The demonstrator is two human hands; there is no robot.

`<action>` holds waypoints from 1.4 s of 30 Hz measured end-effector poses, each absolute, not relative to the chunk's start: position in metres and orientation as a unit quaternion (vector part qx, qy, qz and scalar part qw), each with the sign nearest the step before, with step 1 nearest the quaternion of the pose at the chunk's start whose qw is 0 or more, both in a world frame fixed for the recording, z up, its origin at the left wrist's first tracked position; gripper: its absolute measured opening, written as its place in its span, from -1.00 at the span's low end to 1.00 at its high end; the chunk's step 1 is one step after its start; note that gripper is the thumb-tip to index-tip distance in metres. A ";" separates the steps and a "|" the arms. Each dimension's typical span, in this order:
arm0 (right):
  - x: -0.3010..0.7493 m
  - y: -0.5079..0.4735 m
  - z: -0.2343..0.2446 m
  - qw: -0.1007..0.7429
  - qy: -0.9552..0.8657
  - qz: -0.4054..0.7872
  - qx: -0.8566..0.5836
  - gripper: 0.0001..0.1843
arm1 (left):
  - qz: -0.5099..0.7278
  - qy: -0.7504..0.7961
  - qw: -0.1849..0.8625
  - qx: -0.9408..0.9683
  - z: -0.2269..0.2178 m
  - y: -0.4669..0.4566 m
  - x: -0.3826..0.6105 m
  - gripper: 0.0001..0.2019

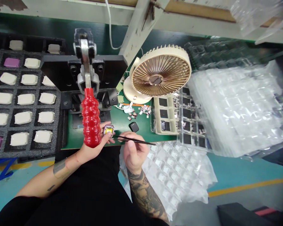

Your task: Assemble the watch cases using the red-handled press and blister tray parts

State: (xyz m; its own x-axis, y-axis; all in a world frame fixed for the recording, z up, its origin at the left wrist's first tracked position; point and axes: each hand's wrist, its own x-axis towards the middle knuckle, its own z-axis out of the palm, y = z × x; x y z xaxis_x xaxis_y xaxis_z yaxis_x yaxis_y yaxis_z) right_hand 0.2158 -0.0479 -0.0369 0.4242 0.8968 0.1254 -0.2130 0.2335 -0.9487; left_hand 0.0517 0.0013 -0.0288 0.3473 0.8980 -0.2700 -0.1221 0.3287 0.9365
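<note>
**Small part pinched in the left hand, tweezers in the right**

The left hand (94, 147) is at the near edge of the green bench (143, 127), right beside the red handle (91, 117) of a black lever press (85, 75). Its fingers (105, 140) are curled shut on a small square part (108, 129) — silver-rimmed, yellow inside — pinched between thumb and fingertips just above the bench edge. The right hand (134, 152) is close beside it, its fingers closed on black tweezers (134, 140) that lie almost level. One end of the tweezers reaches just under the part and the other sticks out to the right. Whether they touch the part cannot be told.

Behind the hands a small black piece (134, 126) lies on the bench, with scattered scraps (141, 111) farther back near a cream desk fan (160, 72). To the left is a dark foam tray (25, 152) of pale cases, one to a cell. To the right are stacked clear blister trays (238, 110), and another clear tray (179, 175) lies beside the right forearm.
</note>
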 end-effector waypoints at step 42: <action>0.393 -0.030 -0.001 0.235 -0.654 -0.070 -0.716 -0.71 | 0.329 0.454 0.664 0.495 -0.025 0.002 0.043 -0.55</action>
State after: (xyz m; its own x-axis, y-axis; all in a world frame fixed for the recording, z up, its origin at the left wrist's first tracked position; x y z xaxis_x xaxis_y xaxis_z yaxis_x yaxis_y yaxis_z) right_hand 0.3930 -0.0296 -0.0008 0.1359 0.9029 0.4077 0.9687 -0.0347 -0.2460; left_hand 0.0427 0.0022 -0.0250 0.3720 0.8860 -0.2769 0.0137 0.2931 0.9560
